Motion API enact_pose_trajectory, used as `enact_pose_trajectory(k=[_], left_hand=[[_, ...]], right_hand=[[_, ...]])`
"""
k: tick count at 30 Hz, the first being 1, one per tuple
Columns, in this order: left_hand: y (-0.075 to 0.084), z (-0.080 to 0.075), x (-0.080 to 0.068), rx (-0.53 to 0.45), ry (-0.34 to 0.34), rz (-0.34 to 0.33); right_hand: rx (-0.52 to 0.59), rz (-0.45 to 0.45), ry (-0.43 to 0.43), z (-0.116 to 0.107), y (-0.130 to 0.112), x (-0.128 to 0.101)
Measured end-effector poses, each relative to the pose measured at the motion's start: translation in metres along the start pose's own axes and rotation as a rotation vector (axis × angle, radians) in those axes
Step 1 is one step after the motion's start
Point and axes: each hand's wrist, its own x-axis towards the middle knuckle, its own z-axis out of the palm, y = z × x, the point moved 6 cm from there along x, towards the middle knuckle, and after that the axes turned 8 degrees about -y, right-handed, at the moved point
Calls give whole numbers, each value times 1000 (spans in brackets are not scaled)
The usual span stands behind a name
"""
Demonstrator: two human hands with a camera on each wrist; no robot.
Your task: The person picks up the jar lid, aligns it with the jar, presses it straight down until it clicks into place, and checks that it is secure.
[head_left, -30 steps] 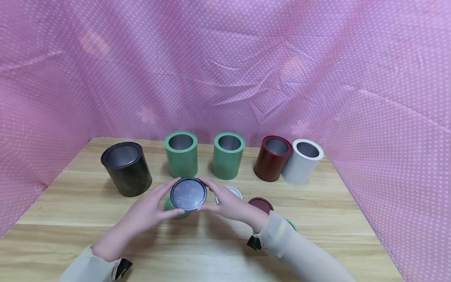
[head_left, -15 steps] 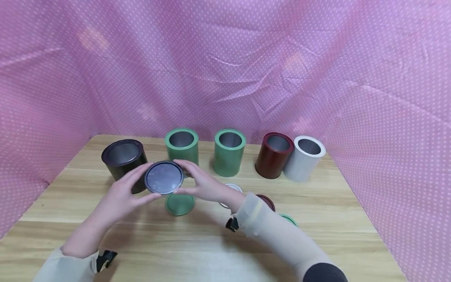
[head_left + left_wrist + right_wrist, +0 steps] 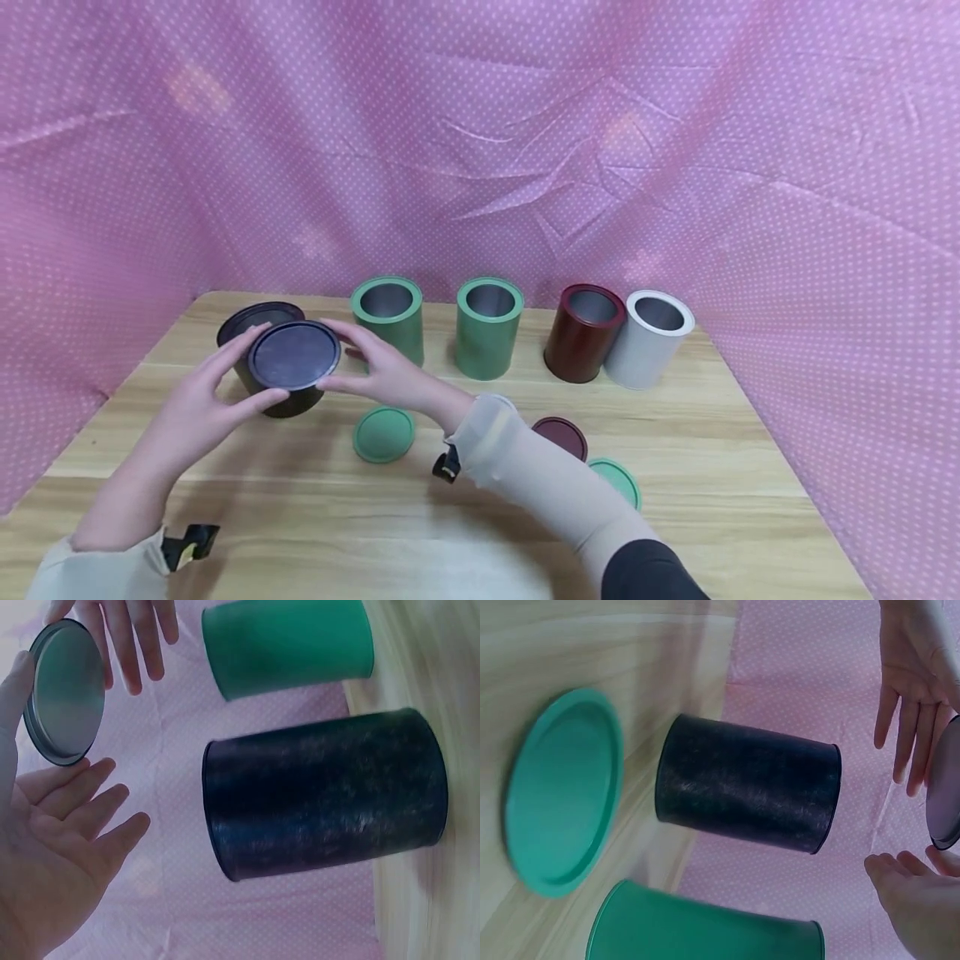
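Note:
Both hands hold a round black lid [image 3: 294,355] by its rim, just above and in front of the mouth of an open black tin [image 3: 287,406] at the table's left rear. My left hand [image 3: 247,371] grips the lid's left edge between thumb and fingers. My right hand [image 3: 343,358] grips its right edge. In the left wrist view the lid [image 3: 64,690] hangs level with the black tin's [image 3: 322,795] open mouth, a short way out from it, beside my left hand [image 3: 67,802]. The right wrist view shows the black tin [image 3: 746,791] and only a sliver of the lid [image 3: 946,787].
A row of open tins stands at the back: two green tins [image 3: 386,317] [image 3: 487,327], a dark red tin [image 3: 583,333] and a white tin [image 3: 648,337]. Loose lids lie on the wooden table [image 3: 750,433]: one green lid [image 3: 383,433], a dark red lid [image 3: 561,436], another green lid [image 3: 617,481]. Pink dotted cloth walls surround it.
Both hands carried the black lid from the table's middle leftward and away, up to the black tin. The green lid beneath is now uncovered; my right arm hides the white lid.

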Motion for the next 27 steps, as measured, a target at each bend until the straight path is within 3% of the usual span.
enact_pose_trajectory(k=[4, 7, 11, 19, 27], left_hand=[[-13, -12, -1, -31, -24, -69], [-22, -19, 2, -70, -32, -80], [-30, -26, 11, -94, -40, -96], [-45, -37, 21, -45, -81, -168], [-61, -37, 31, -78, -117, -208]], right_hand=[[81, -15, -6, 6, -2, 14], [105, -29, -3, 7, -5, 25], [85, -28, 5, 3, -6, 39], [-44, 21, -58, 3, 2, 60], [36, 91, -76, 1, 12, 74]])
